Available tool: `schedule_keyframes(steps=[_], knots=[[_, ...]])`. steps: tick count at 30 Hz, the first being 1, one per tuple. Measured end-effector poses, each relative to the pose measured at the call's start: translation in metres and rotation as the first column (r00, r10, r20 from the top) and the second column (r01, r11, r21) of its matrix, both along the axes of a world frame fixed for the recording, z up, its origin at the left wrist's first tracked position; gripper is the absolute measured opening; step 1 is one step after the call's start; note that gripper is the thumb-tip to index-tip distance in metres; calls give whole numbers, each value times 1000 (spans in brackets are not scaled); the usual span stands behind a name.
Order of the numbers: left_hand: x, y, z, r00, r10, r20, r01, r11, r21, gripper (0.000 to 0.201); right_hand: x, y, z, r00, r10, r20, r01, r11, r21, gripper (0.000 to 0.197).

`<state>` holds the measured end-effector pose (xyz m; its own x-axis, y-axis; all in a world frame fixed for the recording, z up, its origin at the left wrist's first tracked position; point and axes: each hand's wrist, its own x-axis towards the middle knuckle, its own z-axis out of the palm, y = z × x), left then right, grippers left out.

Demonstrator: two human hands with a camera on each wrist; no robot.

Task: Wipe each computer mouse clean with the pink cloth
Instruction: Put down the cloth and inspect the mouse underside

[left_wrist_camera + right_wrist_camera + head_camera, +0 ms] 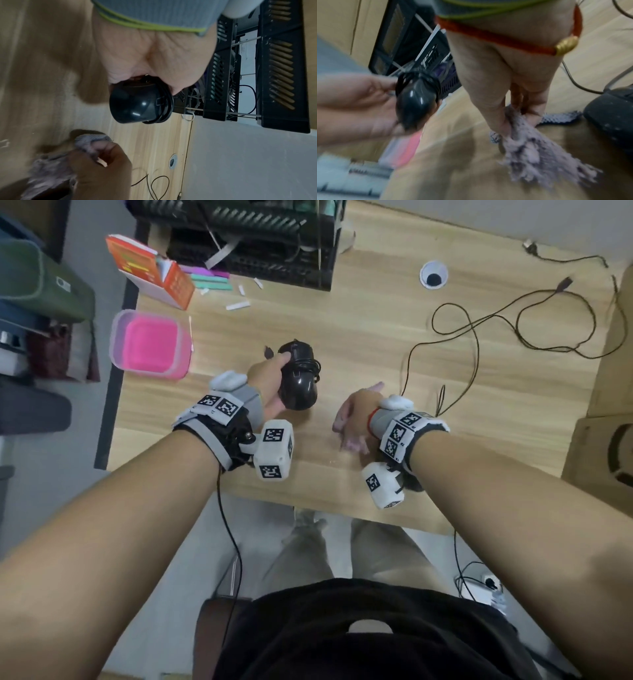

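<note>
My left hand [274,381] grips a glossy black mouse [297,380] with its cable wound round the body, lifted slightly above the wooden desk [359,330]. The left wrist view shows the mouse [137,102] poking out below my palm. My right hand [356,419] is just right of it, apart from the mouse, and clutches the fluffy pink cloth [352,443]; the cloth [530,152] hangs bunched from my fingers. A second dark mouse [611,115], speckled with white dust, lies on the desk right of that hand; in the head view my right wrist hides it.
A pink plastic container [150,344] stands at the desk's left edge, behind it an orange box [150,268] and a black mesh rack [239,241]. Black cable loops [513,320] sprawl over the right side. A cable hole [433,275] sits at the back; cardboard [603,457] stands at the right.
</note>
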<state>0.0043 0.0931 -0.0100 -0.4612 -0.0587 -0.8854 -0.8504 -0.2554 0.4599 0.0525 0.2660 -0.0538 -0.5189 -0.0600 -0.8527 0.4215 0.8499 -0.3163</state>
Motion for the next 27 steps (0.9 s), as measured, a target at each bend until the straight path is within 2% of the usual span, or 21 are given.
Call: schedule_keyframes(steps=[1, 2, 3, 5, 7, 9, 11, 15, 20, 21, 22, 24, 25, 27], knots=[[-1, 1, -2, 1000, 9, -5, -9, 1000, -10, 39, -6, 1, 6, 999, -27, -37, 28, 1000, 11, 11], [-2, 4, -4, 1000, 19, -12, -19, 1000, -19, 39, -14, 4, 12, 991, -108, -73, 105, 993, -47, 16], [-4, 6, -3, 1000, 20, -20, -21, 999, -33, 39, -22, 8, 15, 962, -250, -112, 234, 963, -135, 23], [-9, 12, -4, 999, 16, -43, -19, 998, -62, 39, -34, 14, 29, 876, -460, -141, 390, 850, -354, 27], [-14, 24, -1, 998, 5, -59, -9, 997, -72, 40, -46, 15, 47, 827, -553, -101, 431, 739, -517, 23], [-17, 33, 4, 997, -2, -82, -5, 997, -77, 35, -51, 8, 61, 821, -552, -144, 387, 724, -571, 22], [-23, 43, 9, 994, 0, -105, -8, 997, -73, 32, -52, 11, 63, 827, -526, -199, 350, 759, -550, 19], [-37, 50, 18, 990, 74, -121, -79, 996, -44, 27, -47, 27, 59, 880, -454, -138, 323, 787, -526, 21], [-44, 56, 14, 989, 20, -144, -28, 998, -49, 37, -53, 29, 60, 755, -607, -246, 360, 698, -619, 19], [-45, 57, 14, 990, 22, -143, -28, 999, -43, 37, -54, 28, 58, 767, -589, -257, 348, 717, -605, 20], [-46, 58, 18, 990, 35, -138, -42, 998, -47, 35, -55, 29, 51, 800, -534, -272, 326, 768, -551, 20], [-48, 57, 25, 987, 70, -143, -75, 997, -29, 34, -49, 33, 41, 909, -327, -258, 214, 898, -384, 17], [-49, 55, 25, 987, 73, -145, -74, 997, 2, 34, -45, 34, 34, 937, -272, -218, 190, 923, -334, 17], [-50, 53, 25, 987, 75, -139, -68, 996, 56, 34, -39, 37, 24, 920, -355, -167, 294, 905, -307, 18]])
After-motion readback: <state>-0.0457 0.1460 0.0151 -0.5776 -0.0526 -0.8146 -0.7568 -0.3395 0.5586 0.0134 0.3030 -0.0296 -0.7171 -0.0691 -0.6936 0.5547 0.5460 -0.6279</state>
